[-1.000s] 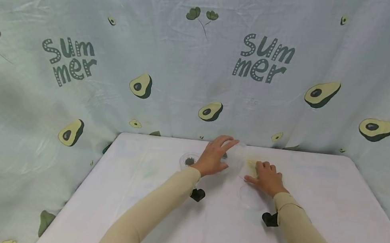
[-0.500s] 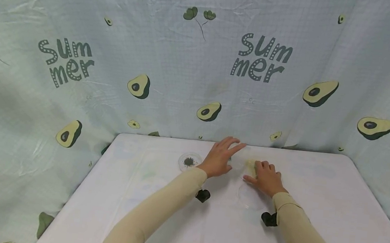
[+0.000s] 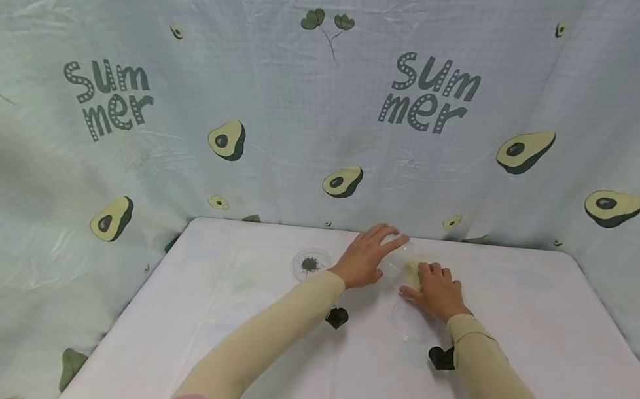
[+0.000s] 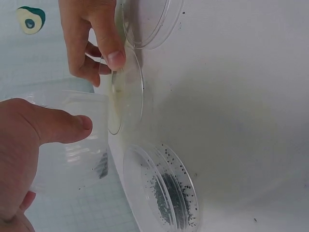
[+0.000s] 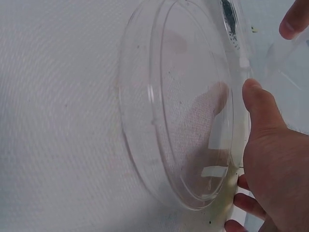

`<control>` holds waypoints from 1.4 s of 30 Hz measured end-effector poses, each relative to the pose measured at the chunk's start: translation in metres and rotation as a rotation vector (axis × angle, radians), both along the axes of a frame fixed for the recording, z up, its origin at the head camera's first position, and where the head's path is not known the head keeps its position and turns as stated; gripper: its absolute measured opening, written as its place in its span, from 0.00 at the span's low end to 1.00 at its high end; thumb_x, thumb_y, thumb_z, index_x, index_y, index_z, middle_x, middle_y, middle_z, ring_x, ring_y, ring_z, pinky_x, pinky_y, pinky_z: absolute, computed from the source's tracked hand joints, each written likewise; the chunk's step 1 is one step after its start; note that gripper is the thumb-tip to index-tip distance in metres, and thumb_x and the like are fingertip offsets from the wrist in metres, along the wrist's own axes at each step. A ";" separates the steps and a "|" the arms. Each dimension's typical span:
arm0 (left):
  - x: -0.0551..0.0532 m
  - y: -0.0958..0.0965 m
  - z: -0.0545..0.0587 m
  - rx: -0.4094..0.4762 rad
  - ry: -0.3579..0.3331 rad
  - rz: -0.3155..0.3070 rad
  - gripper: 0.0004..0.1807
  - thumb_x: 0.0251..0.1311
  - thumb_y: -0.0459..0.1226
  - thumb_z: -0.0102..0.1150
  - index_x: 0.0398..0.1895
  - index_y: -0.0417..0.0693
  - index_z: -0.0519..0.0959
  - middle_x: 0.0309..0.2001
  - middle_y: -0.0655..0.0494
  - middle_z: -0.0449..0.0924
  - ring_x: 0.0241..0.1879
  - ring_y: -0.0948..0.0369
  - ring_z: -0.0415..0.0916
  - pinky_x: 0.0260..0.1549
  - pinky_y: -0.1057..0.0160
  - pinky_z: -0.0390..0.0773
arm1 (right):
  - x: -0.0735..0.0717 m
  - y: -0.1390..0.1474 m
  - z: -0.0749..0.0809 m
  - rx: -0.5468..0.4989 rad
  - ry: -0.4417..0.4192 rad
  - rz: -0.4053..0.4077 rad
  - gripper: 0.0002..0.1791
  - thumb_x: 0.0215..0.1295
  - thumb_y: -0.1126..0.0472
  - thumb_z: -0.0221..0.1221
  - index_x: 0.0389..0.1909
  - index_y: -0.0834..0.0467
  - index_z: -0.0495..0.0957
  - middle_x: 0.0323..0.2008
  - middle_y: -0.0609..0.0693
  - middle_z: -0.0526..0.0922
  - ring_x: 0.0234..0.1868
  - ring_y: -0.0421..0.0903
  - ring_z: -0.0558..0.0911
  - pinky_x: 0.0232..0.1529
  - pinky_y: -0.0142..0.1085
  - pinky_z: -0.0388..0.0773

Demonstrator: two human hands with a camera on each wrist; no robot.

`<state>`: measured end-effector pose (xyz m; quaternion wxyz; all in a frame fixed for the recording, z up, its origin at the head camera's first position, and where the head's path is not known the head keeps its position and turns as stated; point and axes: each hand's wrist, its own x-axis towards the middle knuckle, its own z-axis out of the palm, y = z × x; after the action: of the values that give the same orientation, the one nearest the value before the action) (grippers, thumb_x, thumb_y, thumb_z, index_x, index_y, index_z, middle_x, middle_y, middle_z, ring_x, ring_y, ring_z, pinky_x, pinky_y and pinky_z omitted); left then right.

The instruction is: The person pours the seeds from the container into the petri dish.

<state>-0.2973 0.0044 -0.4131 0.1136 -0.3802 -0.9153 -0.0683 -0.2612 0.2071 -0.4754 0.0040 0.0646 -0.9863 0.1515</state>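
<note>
My left hand (image 3: pixel 363 257) grips a clear, straight-edged plastic container (image 4: pixel 72 159), thumb along its near side. A small dark patch of grains shows inside it; its exact kind is unclear. The container hangs tilted beside a clear petri dish (image 4: pixel 133 101) with something pale yellow in it. My right hand (image 3: pixel 436 292) holds that dish at its edge, its thumb (image 4: pixel 116 58) on the near rim and the other fingers behind. To the left of my left hand stands another petri dish (image 3: pixel 304 273) with dark grains, seen close up in the left wrist view.
An empty clear round dish or lid (image 5: pixel 176 111) lies on the white table (image 3: pixel 276 379), in front of my right hand. A few stray dark specks dot the tabletop. Behind the table's back edge hangs a printed curtain (image 3: pixel 285 90).
The left hand has shifted right with the clear container, closer to the right hand, and uncovered more of the dish with dark grains. The right hand has stayed nearly still.
</note>
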 end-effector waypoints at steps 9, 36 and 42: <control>0.000 0.003 0.004 -0.031 0.001 -0.022 0.47 0.51 0.34 0.71 0.73 0.65 0.57 0.70 0.60 0.58 0.74 0.59 0.50 0.69 0.55 0.63 | 0.001 0.000 0.000 -0.024 -0.026 -0.023 0.45 0.60 0.37 0.60 0.64 0.67 0.63 0.60 0.71 0.67 0.59 0.70 0.66 0.53 0.70 0.65; -0.002 0.016 0.000 -0.153 0.069 -0.045 0.45 0.55 0.32 0.66 0.73 0.69 0.57 0.72 0.60 0.56 0.75 0.58 0.48 0.68 0.55 0.64 | 0.000 -0.001 0.001 -0.064 -0.024 -0.046 0.46 0.58 0.36 0.61 0.66 0.67 0.63 0.62 0.71 0.67 0.62 0.70 0.66 0.55 0.70 0.65; -0.003 0.019 0.003 -0.213 0.114 -0.056 0.43 0.57 0.33 0.65 0.73 0.69 0.57 0.73 0.60 0.56 0.75 0.57 0.49 0.66 0.56 0.67 | -0.002 0.000 -0.005 -0.060 -0.015 -0.057 0.48 0.58 0.36 0.61 0.67 0.66 0.60 0.63 0.71 0.66 0.62 0.70 0.66 0.55 0.69 0.64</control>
<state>-0.3006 0.0233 -0.4100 0.1225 -0.4190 -0.8984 0.0478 -0.2632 0.2072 -0.4802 0.0028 0.0351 -0.9827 0.1816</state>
